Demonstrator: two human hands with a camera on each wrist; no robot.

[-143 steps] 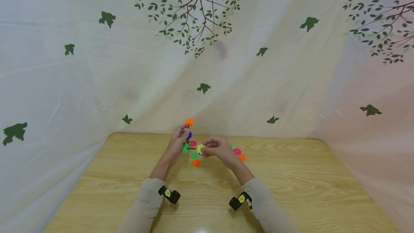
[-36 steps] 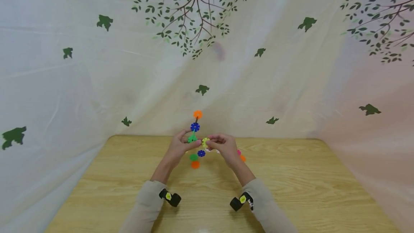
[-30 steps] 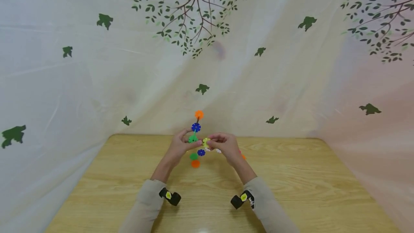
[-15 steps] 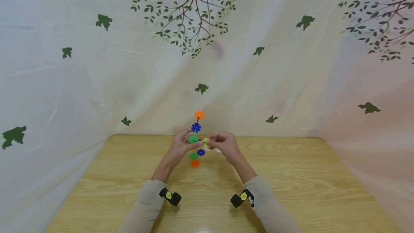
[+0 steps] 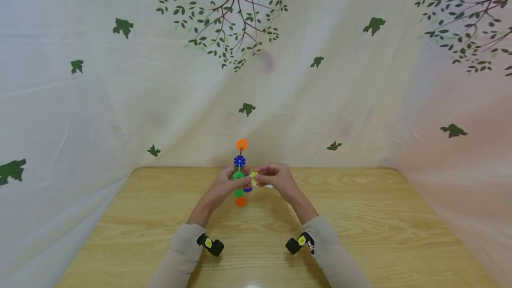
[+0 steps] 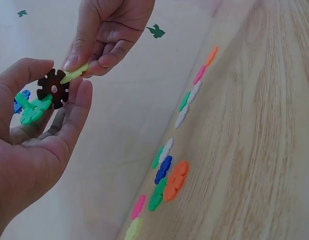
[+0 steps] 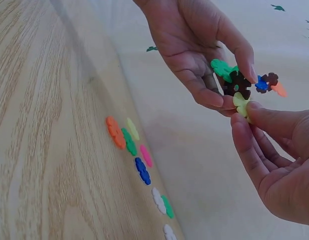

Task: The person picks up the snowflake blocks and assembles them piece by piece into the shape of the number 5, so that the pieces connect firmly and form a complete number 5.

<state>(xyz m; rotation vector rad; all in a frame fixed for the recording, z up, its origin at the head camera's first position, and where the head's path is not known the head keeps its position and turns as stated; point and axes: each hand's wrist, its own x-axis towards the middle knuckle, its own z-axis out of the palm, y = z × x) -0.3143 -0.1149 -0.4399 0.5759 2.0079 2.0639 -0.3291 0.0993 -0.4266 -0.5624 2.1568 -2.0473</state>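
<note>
The brown disc [image 6: 53, 89] is held up off the tabletop [image 5: 380, 226], pinched between the left hand's [image 6: 34, 150] thumb and fingers. The right hand [image 7: 299, 170] pinches the yellow disc [image 7: 239, 102], its edge meeting the brown disc's; whether it is fully seated cannot be told. On the brown disc's other side is the green disc [image 6: 34, 111], with the blue disc [image 5: 239, 161] and orange disc [image 5: 242, 144] farther out. Loose discs [image 6: 175, 181] lie below the brown disc. The pieces look like light, stiff, smooth plastic; flat faces beside the slots should give the surest hold, since joints could twist. No writing is readable.
</note>
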